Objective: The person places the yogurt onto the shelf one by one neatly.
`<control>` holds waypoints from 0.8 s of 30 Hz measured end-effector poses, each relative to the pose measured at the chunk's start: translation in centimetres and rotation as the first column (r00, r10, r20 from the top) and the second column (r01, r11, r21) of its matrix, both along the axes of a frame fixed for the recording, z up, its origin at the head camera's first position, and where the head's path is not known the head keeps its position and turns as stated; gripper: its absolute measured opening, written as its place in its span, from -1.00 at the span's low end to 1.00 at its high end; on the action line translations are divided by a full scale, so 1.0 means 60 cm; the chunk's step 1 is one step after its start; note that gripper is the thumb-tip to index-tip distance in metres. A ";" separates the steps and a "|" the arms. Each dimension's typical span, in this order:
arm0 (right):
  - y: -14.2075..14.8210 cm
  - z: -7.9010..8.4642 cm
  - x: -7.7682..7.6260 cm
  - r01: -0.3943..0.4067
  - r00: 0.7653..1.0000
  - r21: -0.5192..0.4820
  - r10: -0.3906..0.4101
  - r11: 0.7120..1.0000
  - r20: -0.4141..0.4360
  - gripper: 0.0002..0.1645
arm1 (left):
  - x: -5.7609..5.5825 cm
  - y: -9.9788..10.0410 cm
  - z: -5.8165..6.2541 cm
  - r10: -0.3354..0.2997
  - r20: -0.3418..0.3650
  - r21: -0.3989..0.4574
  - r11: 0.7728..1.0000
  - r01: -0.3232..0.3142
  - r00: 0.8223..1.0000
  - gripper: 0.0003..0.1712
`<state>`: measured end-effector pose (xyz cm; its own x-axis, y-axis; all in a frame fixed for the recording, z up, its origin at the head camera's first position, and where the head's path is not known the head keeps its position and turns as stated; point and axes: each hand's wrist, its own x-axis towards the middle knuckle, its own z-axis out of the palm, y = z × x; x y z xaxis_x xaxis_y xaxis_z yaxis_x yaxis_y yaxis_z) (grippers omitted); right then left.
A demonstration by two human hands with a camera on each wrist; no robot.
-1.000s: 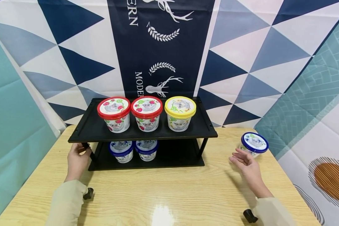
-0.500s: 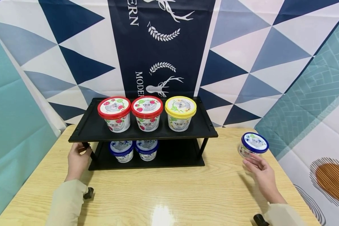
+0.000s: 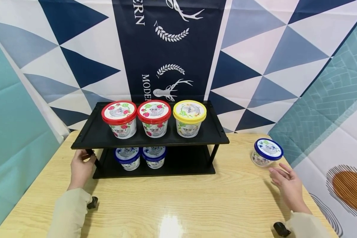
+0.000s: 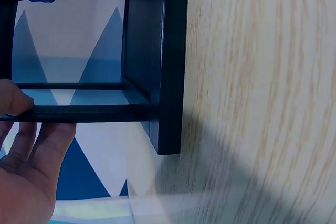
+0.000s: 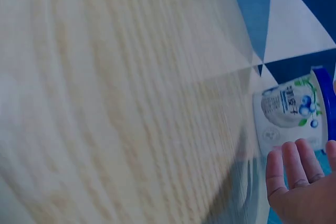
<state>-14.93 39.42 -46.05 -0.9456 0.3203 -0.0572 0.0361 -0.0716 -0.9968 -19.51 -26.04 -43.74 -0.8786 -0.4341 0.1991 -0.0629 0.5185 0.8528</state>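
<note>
At the front left of a black two-tier rack (image 3: 166, 142), my left hand (image 3: 81, 170) grips the upright post (image 4: 94, 113), thumb on one side and fingers on the other. A tub with a blue lid (image 3: 263, 160) and blueberry print stands upright on the table to the right. Just in front of this tub is my right hand (image 3: 290, 186), its fingers loosely extended and holding nothing. In the right wrist view the fingertips (image 5: 291, 153) overlap the tub's lower side. Two red-lidded tubs (image 3: 154, 119) and a yellow-lidded tub (image 3: 189, 119) stand on the upper shelf.
Two more blue-lidded tubs (image 3: 154, 158) sit on the rack's lower shelf (image 3: 187, 165), partly covered by the upper one. The wooden table (image 3: 172, 201) ends at a patterned cloth backdrop (image 3: 169, 53) behind the rack. Further cloth hangs at both sides.
My right hand has moved right and toward the body, from the tub's left side to its front right. The left hand stays on the post, and the tubs keep their places.
</note>
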 end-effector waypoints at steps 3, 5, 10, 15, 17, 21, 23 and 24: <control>0.008 0.003 -0.004 0.000 1.000 -0.013 0.000 1.000 0.019 -0.51 | 0.000 -0.001 0.001 -0.006 0.001 0.005 1.000 0.006 1.000 -0.77; 0.013 0.005 -0.007 0.003 1.000 -0.010 -0.003 1.000 0.031 -0.49 | 0.000 -0.001 0.002 -0.010 0.001 0.005 1.000 0.010 1.000 -0.77; 0.025 0.007 -0.017 -0.013 0.997 0.056 0.009 0.998 0.079 -0.16 | -0.003 -0.001 0.001 0.003 -0.002 0.006 1.000 -0.003 1.000 -0.79; 0.033 0.004 -0.025 -0.028 0.995 0.078 0.021 0.997 0.093 0.02 | -0.004 -0.002 -0.002 0.002 -0.005 0.001 1.000 -0.002 1.000 -0.78; 0.035 0.002 -0.029 -0.034 0.995 0.088 0.025 0.996 0.096 0.04 | -0.002 -0.002 -0.003 -0.001 -0.004 0.000 1.000 0.001 1.000 -0.79; 0.038 0.000 -0.037 -0.051 0.993 0.136 0.036 0.989 0.113 0.08 | -0.001 -0.001 -0.002 0.004 0.000 0.006 1.000 -0.004 1.000 -0.80; 0.038 0.000 -0.042 -0.063 0.991 0.170 0.042 0.983 0.125 0.10 | -0.001 -0.001 -0.002 0.008 -0.001 0.009 1.000 -0.008 1.000 -0.79; 0.038 0.001 -0.044 -0.070 0.990 0.188 0.046 0.980 0.131 0.11 | -0.001 -0.001 -0.001 0.009 -0.001 0.010 1.000 -0.009 1.000 -0.79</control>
